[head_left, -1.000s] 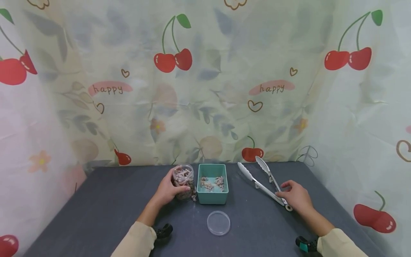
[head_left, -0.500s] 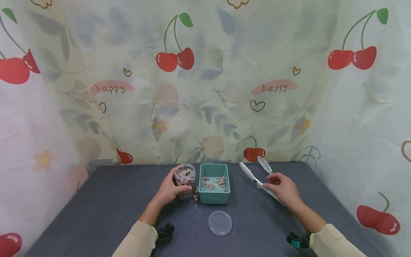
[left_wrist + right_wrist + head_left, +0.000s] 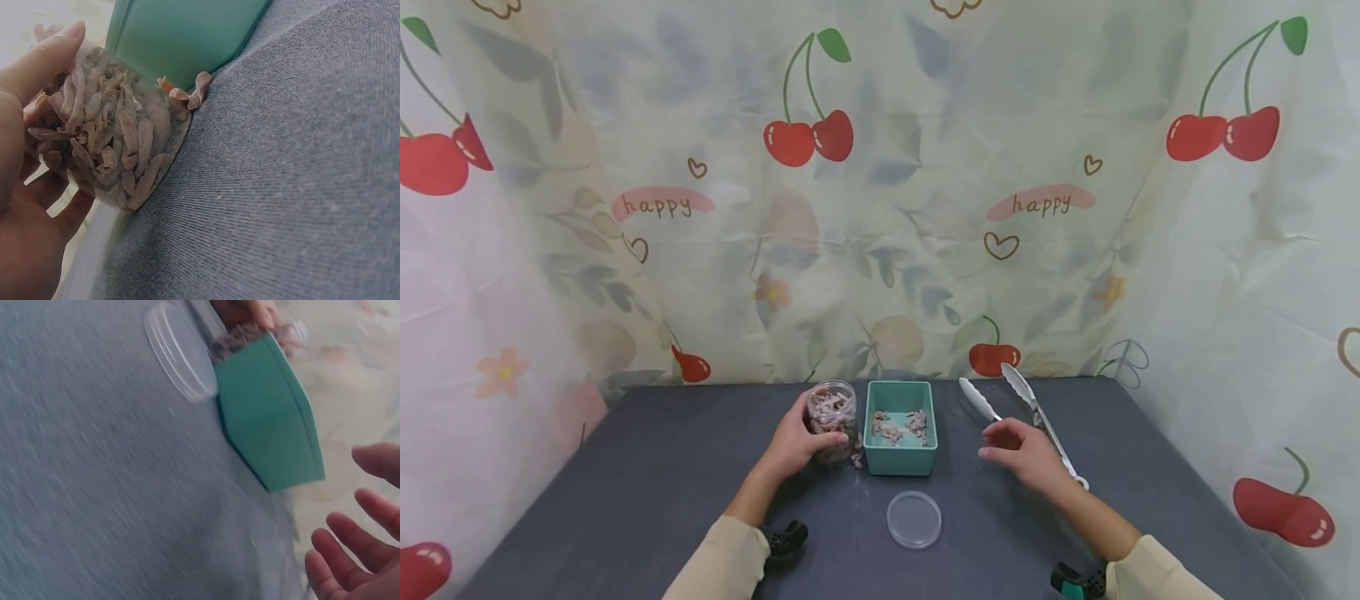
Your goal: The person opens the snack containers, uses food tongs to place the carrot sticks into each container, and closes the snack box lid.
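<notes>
My left hand (image 3: pixel 793 439) grips a clear jar (image 3: pixel 128 134), fingers and thumb wrapped about its side. Wrinkled pinkish-brown strips fill it, and its top is uncovered. Just right of it stands a teal rectangular box (image 3: pixel 898 462) with some of the same strips on its bottom. A few loose strips (image 3: pixel 194 94) lie between jar and box. My right hand (image 3: pixel 1036 460) holds nothing; in the right wrist view its fingers (image 3: pixel 350 540) are spread and relaxed. In the head view it overlaps the metal tongs (image 3: pixel 1051 432), which lie spread with their scalloped tips toward the back.
A clear round lid (image 3: pixel 913 520) lies on the dark grey cloth-covered table (image 3: pixel 662 483), in front of the box. Behind the table hangs a curtain (image 3: pixel 880 208) printed with cherries, which also closes off both sides.
My right hand has come off the tongs' hinge end and moved left across them toward the box. The tongs stay on the table. My left hand keeps its grip on the jar.
</notes>
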A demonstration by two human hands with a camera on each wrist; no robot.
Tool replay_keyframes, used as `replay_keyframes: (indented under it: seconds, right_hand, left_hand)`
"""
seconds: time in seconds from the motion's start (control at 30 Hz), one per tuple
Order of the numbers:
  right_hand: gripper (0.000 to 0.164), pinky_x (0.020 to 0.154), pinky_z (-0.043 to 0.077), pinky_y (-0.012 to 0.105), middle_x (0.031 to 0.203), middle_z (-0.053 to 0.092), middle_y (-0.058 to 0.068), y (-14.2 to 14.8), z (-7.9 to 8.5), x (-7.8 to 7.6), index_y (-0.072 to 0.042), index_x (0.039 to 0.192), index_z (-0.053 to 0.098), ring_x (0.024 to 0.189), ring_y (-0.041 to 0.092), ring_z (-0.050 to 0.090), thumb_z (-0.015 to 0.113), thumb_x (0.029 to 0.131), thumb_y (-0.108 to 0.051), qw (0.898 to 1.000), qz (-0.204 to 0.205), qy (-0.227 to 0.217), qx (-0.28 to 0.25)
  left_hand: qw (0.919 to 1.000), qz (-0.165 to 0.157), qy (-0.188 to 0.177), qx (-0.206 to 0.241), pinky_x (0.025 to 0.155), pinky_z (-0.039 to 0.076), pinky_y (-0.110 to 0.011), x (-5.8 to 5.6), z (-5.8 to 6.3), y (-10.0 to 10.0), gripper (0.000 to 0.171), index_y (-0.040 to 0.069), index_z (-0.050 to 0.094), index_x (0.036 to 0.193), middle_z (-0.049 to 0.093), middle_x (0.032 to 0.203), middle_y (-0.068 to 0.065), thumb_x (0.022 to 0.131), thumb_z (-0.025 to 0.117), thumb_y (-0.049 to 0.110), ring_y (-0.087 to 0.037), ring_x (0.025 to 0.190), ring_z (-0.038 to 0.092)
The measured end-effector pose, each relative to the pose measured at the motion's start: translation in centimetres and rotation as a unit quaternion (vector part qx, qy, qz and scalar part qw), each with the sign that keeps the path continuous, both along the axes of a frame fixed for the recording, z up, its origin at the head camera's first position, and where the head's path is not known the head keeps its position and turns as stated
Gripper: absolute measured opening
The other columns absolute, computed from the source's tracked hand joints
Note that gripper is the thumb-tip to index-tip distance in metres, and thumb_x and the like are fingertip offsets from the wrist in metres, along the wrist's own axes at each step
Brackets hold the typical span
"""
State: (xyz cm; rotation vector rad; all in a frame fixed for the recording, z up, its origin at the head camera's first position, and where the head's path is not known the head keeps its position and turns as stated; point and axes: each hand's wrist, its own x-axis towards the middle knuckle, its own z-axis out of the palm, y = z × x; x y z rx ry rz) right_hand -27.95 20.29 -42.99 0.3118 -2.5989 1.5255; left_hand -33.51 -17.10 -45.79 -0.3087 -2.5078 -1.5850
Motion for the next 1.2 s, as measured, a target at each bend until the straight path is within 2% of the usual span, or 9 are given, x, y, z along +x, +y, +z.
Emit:
replay_keyframes:
  seconds: [0.13,0.23,0.47,0.57,0.77,0.93,1.1,1.2]
  right_hand:
    - [0.034,0.080,0.048,0.032,0.106,0.066,0.017,-1.1,-0.5,0.6,0.001,0.110,0.064,0.096,0.023,0.062,0.078,0.083,-0.014,0.998,0.063,-0.007,-0.009]
    - [0.035,0.083,0.048,0.034,0.109,0.065,0.020,-1.9,-0.7,0.9,0.002,0.112,0.063,0.100,0.030,0.061,0.076,0.084,-0.013,0.993,0.111,-0.016,-0.023]
    - [0.034,0.087,0.048,0.032,0.117,0.060,0.025,-3.4,-1.7,1.4,0.002,0.117,0.061,0.111,0.042,0.056,0.072,0.087,-0.008,0.977,0.204,-0.039,-0.055]
    - [0.036,0.089,0.049,0.037,0.118,0.060,0.027,-4.0,-2.3,1.4,0.004,0.119,0.060,0.111,0.043,0.055,0.072,0.086,-0.005,0.969,0.235,-0.037,-0.058]
    - [0.044,0.087,0.049,0.042,0.118,0.059,0.027,-5.2,-2.9,1.6,0.008,0.121,0.057,0.109,0.045,0.055,0.075,0.083,-0.006,0.958,0.277,-0.028,-0.062]
    - [0.049,0.088,0.046,0.044,0.121,0.059,0.024,-5.9,-2.9,1.8,0.005,0.124,0.057,0.111,0.042,0.053,0.077,0.081,-0.008,0.952,0.299,-0.035,-0.047]
    - [0.057,0.090,0.044,0.039,0.124,0.058,0.020,-6.6,-2.9,1.7,0.004,0.129,0.054,0.112,0.037,0.052,0.078,0.080,-0.012,0.944,0.326,-0.044,-0.010]
    - [0.064,0.093,0.041,0.036,0.126,0.057,0.014,-6.9,-3.1,1.6,-0.002,0.132,0.054,0.113,0.033,0.051,0.081,0.077,-0.020,0.944,0.327,-0.028,0.041]
  left_hand:
    - [1.0000,-0.001,0.000,0.004,0.094,0.043,-0.047,0.1,0.1,0.0,0.089,0.017,0.040,0.145,0.053,0.130,-0.012,0.071,0.088,0.030,-0.026,0.115,0.052]
    - [1.0000,-0.002,0.000,0.007,0.094,0.043,-0.046,0.1,0.1,0.0,0.089,0.017,0.040,0.145,0.053,0.130,-0.012,0.071,0.088,0.028,-0.025,0.115,0.052]
    - [1.0000,-0.002,0.001,0.008,0.093,0.043,-0.046,0.0,0.1,0.0,0.090,0.017,0.040,0.145,0.053,0.130,-0.012,0.071,0.089,0.027,-0.026,0.115,0.052]
    - [1.0000,-0.003,0.000,0.008,0.094,0.043,-0.046,0.0,0.1,0.0,0.089,0.017,0.040,0.145,0.053,0.130,-0.012,0.071,0.089,0.027,-0.026,0.115,0.052]
    - [1.0000,-0.006,0.002,0.006,0.094,0.042,-0.046,0.0,0.1,-0.1,0.089,0.017,0.039,0.146,0.053,0.131,-0.012,0.072,0.088,0.027,-0.026,0.116,0.052]
    - [1.0000,-0.004,0.003,0.003,0.095,0.042,-0.047,0.0,0.1,-0.1,0.089,0.016,0.039,0.145,0.053,0.132,-0.012,0.072,0.088,0.029,-0.026,0.116,0.051]
    - [1.0000,-0.003,0.003,0.002,0.095,0.042,-0.048,0.0,0.0,-0.1,0.090,0.015,0.039,0.145,0.052,0.132,-0.012,0.072,0.088,0.029,-0.027,0.117,0.051]
    - [1.0000,0.000,0.002,0.000,0.095,0.042,-0.048,-0.1,0.0,-0.1,0.090,0.015,0.039,0.146,0.052,0.132,-0.013,0.072,0.088,0.028,-0.027,0.117,0.051]
